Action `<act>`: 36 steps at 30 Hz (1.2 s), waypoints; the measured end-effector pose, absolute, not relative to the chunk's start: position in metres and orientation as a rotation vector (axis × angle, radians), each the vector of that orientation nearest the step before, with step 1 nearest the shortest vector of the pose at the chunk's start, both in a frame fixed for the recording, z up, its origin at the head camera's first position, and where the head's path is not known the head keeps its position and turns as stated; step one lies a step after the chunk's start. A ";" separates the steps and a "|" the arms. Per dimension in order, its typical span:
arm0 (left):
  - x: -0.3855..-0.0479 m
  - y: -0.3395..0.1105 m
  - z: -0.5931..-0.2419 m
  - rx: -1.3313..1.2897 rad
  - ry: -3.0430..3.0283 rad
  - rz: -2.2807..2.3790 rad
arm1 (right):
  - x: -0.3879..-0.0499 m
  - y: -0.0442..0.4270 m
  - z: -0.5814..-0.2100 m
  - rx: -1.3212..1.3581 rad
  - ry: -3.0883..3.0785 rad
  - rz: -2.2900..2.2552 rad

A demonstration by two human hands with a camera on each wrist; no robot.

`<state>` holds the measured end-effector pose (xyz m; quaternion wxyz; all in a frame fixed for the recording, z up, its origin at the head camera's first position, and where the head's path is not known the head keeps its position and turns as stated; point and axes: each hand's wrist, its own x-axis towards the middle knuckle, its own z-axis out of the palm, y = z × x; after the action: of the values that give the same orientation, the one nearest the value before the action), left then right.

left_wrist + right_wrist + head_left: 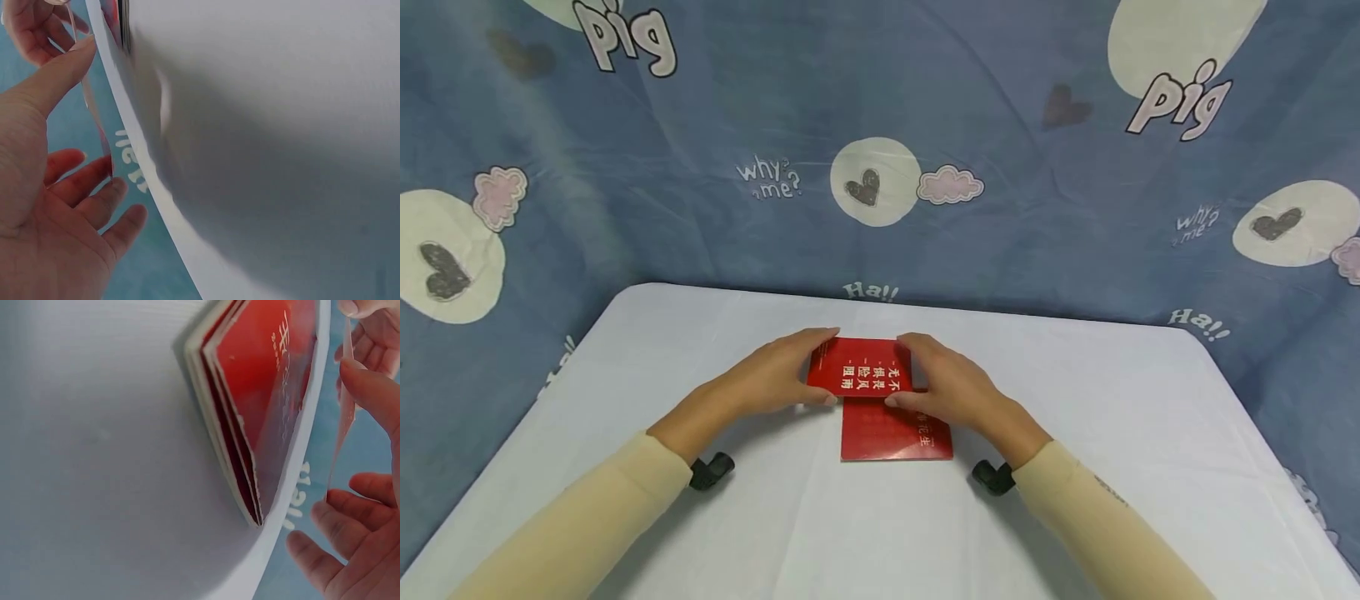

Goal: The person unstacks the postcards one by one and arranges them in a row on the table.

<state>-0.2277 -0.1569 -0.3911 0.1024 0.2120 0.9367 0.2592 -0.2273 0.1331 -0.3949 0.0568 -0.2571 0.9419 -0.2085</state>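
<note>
- Centre of the head frame, you've got the red card [861,367] up, long axis running left to right.
- Both ends are pinched: your left hand [771,371] has the left end, your right hand [951,383] the right, thumbs at the lower edge, fingers at the upper.
- Just below it in the frame, a shade right, lies the red stack [887,435] on the white table [805,533], partly hidden behind the card.
- Right wrist view shows a gap: card and stack are apart.
- Of your 2 hands, the right looks nearer the stack.
</note>
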 end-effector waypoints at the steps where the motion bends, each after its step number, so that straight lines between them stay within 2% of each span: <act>1: -0.228 -0.158 -0.391 0.618 2.769 0.764 | -0.229 0.132 -0.394 -0.792 2.857 -0.630; 36: -0.278 -0.160 -0.397 0.669 2.752 0.765 | -0.273 0.118 -0.401 -0.695 2.845 -0.668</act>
<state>-0.2778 -0.1600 -0.3973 0.1040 0.2269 0.9330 0.2592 -0.2734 0.1178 -0.4011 0.0688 -0.2309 0.9449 -0.2217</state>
